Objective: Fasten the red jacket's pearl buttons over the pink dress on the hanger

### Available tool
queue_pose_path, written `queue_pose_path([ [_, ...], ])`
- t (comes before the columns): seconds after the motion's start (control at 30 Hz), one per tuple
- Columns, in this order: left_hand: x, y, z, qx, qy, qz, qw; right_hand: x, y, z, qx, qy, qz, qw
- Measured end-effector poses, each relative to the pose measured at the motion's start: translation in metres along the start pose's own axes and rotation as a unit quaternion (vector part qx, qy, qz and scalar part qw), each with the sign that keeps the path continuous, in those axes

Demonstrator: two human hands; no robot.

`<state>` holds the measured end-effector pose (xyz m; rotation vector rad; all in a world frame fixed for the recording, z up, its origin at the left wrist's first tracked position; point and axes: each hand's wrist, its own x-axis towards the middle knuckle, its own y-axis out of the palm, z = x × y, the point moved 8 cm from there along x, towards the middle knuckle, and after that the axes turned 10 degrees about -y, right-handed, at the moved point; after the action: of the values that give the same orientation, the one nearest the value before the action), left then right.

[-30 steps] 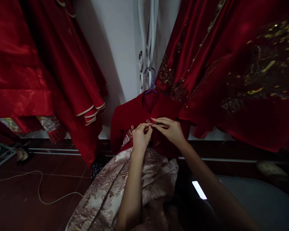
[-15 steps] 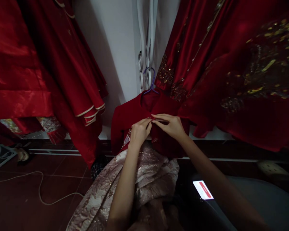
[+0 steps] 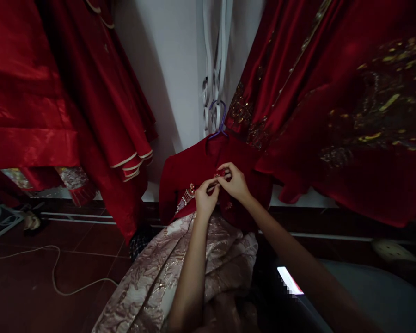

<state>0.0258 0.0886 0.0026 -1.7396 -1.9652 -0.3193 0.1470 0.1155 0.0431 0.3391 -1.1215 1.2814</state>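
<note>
A dark red jacket (image 3: 180,169) hangs on a purple hanger (image 3: 223,121) in front of me. At its front opening, my left hand (image 3: 205,198) and my right hand (image 3: 235,183) meet, both with thumb and fingers pinched on the jacket's front edge. A small shiny fastening (image 3: 217,175) shows between the fingertips; they hide most of it, so I cannot tell whether it is joined. Left of my left hand, a beaded ornament (image 3: 186,199) with a silvery tassel lies on the jacket. Below spreads a pale pink brocade cloth (image 3: 225,240) with a sheen.
Red garments (image 3: 125,115) hang at the left, and a red gown (image 3: 298,138) with gold sequins at the right. White curled metalwork (image 3: 208,51) rises behind the hanger. A lit screen (image 3: 288,279) glows beside my right forearm. A cable (image 3: 57,273) lies on the tiled floor.
My right hand has drawn in and curled its fingers more at the fastening. My left hand has shifted slightly right and down, uncovering more of the beaded ornament.
</note>
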Motion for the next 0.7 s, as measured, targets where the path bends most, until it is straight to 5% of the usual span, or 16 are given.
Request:
queue_pose_path([
  [0.2, -0.006, -0.020, 0.021, 0.002, -0.037, -0.001, 0.999, -0.025, 0.002, -0.005, 0.016, 0.063, -0.020, 0.998],
  [0.33, -0.004, -0.033, 0.035, 0.046, -0.061, -0.009, 0.997, -0.062, 0.008, 0.018, -0.096, 0.021, -0.014, 0.995],
  [0.5, -0.006, -0.036, 0.044, 0.064, -0.078, 0.001, 0.995, -0.093, 0.031, 0.020, -0.218, -0.048, 0.072, 0.972],
  [0.7, -0.008, -0.043, 0.030, 0.071, -0.051, 0.056, 0.995, -0.111, -0.010, -0.016, -0.218, -0.047, -0.058, 0.973],
])
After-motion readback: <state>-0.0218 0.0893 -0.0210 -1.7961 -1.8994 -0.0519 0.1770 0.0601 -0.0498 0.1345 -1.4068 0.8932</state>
